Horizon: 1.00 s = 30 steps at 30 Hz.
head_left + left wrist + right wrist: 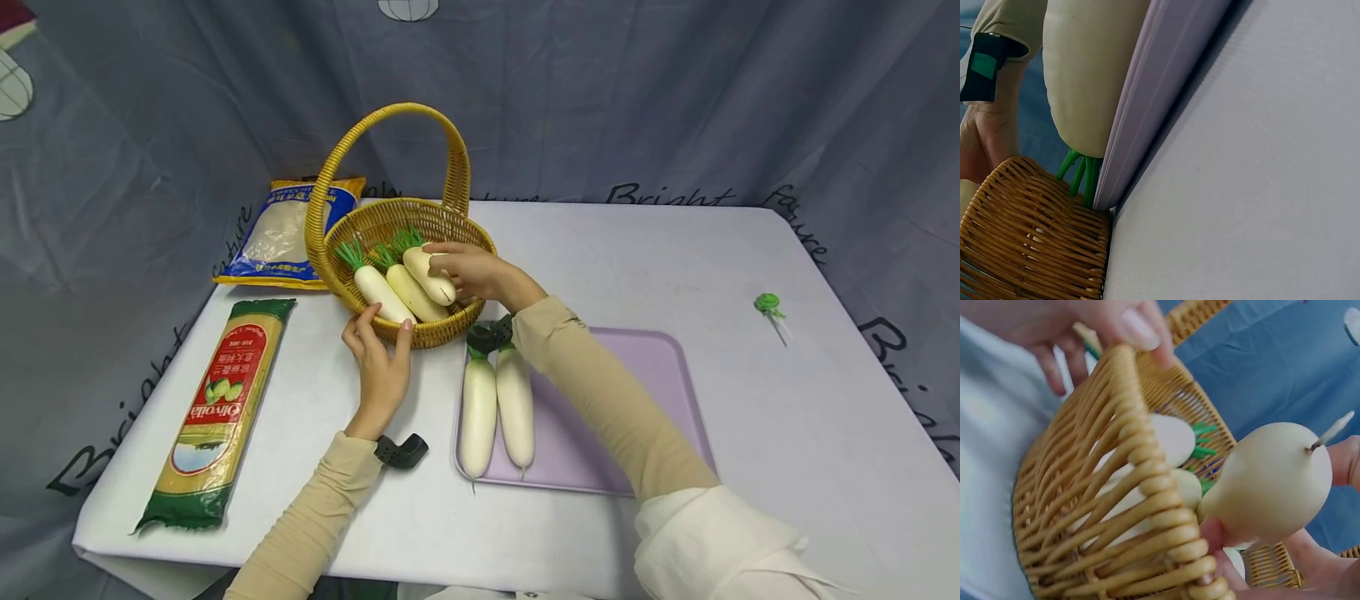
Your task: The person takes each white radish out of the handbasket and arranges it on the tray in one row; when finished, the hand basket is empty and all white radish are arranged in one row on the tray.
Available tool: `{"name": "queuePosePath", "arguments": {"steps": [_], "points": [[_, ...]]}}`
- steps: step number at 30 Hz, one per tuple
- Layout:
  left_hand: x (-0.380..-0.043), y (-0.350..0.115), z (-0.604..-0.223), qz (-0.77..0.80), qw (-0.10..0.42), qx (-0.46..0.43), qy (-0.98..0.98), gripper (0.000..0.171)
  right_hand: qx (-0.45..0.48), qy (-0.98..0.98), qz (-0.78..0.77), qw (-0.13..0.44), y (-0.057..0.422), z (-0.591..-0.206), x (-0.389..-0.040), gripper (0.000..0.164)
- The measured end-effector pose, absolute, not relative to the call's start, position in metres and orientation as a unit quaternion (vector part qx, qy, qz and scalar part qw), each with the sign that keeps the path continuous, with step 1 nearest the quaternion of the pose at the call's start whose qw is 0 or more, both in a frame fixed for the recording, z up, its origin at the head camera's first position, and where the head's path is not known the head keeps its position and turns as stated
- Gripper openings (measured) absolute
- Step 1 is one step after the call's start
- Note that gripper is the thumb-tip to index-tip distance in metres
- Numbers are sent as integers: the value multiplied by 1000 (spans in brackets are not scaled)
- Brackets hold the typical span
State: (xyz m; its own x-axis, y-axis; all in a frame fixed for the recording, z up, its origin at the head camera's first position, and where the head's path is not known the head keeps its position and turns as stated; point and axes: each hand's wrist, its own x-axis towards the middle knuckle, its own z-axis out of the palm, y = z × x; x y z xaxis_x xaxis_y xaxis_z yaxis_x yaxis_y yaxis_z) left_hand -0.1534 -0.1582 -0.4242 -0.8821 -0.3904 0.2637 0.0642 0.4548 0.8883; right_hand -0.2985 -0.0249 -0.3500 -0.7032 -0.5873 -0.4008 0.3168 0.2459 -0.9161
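Observation:
My right hand grips a white radish over the wicker basket. In the right wrist view, fingers and thumb lie around this radish, its root tip towards the camera. Two more radishes, one white and one yellowish, lie below it in the basket, green tops towards the back. My left hand holds the basket's front rim; the right wrist view shows thumb and fingertips at the rim. Two larger white radishes lie side by side on the purple tray.
Behind the basket's left side lies a blue and yellow pasta bag. A long spaghetti pack is at the left of the white table. Far to the right lies a green lollipop. The basket's tall handle arches above it.

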Motion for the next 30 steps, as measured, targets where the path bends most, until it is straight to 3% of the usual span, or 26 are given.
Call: {"name": "queuePosePath", "arguments": {"steps": [7, 14, 22, 30], "points": [[-155, -158, -422, -516, 222, 92, -822, 49, -48, 582, -695, 419, -17, -347, -299, 58], [-157, -157, -422, -517, 215, 87, -824, 49, -71, 508, -769, 382, 1, -347, -287, 55], [-154, -159, -422, -517, 218, 94, -822, 48, -143, 442, -809, 361, 37, -337, -250, 57], [-151, -159, -424, -518, 212, 95, -823, 49, -123, 509, -783, 334, 93, -339, -201, 56]]}}
